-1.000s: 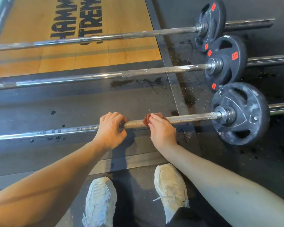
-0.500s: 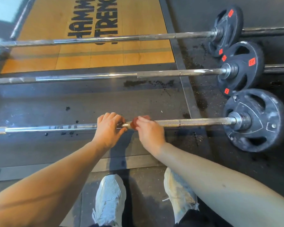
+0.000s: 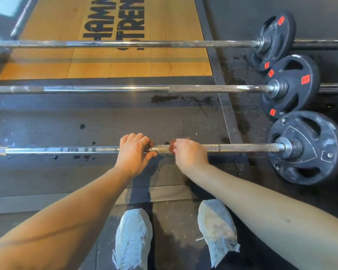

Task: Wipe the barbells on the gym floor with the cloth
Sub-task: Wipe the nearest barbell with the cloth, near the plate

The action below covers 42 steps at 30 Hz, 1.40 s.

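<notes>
Slid left along near bar, away from plate, since a second ago: right hand clamped on red cloth.
Left hand gripping same bar, just beside. Three barbells, three plates on floor; platform lettering cut off: "HAMM", "STREN".

A bare strip of dark floor lies open between the nearest barbell and the middle barbell, closed off rightward by stacked plates.

One wide-angle camera on the person's head looks forward and steeply down at the floor; the shoes sit close beneath it. The barbells lie just ahead.
</notes>
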{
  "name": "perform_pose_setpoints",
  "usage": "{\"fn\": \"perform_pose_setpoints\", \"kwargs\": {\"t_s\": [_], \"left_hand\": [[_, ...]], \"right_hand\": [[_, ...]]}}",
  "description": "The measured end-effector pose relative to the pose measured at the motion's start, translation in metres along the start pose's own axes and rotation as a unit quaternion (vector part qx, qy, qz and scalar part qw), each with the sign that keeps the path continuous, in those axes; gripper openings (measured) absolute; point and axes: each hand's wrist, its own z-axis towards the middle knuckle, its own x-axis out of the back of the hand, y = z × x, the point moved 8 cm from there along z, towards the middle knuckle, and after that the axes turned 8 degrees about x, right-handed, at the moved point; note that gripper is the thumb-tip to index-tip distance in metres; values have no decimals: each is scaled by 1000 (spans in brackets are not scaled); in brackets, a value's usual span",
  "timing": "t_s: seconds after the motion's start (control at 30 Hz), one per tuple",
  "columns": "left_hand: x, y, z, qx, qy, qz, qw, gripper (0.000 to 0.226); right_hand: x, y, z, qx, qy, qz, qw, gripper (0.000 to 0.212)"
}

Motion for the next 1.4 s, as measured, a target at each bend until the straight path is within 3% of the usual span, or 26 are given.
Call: {"fn": "perform_pose_setpoints", "kwargs": {"t_s": [0.1, 0.2, 0.27, 0.4, 0.5, 0.57, 0.67, 0.8, 0.97, 1.1, 1.2, 1.4], "left_hand": [[-1, 0, 2, -2, 3, 7, 1000, 20], [-3, 3, 2, -11, 5, 10, 1000, 19], [-3, 6, 1, -18, 12, 13, 1000, 21], [-13, 34, 2, -56, -18, -1, 998, 33], [-23, 58, 5, -82, -37, -5, 996, 38], [-29, 67, 7, -82, -42, 0, 996, 37], [-33, 72, 11, -76, -38, 4, 996, 33], [-39, 73, 18, -84, -67, 1, 994, 35], [-34, 61, 18, -74, -87, -3, 993, 41], [-33, 56, 17, -75, -100, -10, 992, 41], [-35, 60, 18, -74, -102, -7, 992, 43], [-49, 96, 19, -126, -90, 34, 987, 53]], "right_hand": [[-18, -26, 8, 62, 9, 30, 998, 13], [-5, 3, -10, 80, 30, 54, 995, 18], [13, 50, -30, 37, 63, 81, 994, 24], [39, 158, -75, -143, 128, 80, 978, 32], [41, 173, -87, -224, 206, 102, 947, 26], [30, 142, -75, -196, 210, 109, 952, 25], [-7, 100, -50, -121, 130, 141, 974, 34], [2, 125, -56, -24, 128, 129, 983, 37], [19, 196, -85, -123, 205, 140, 961, 32], [14, 198, -89, -192, 255, 202, 926, 32], [12, 193, -91, -193, 270, 248, 910, 36], [13, 199, -95, -171, 248, 263, 917, 40]]}}
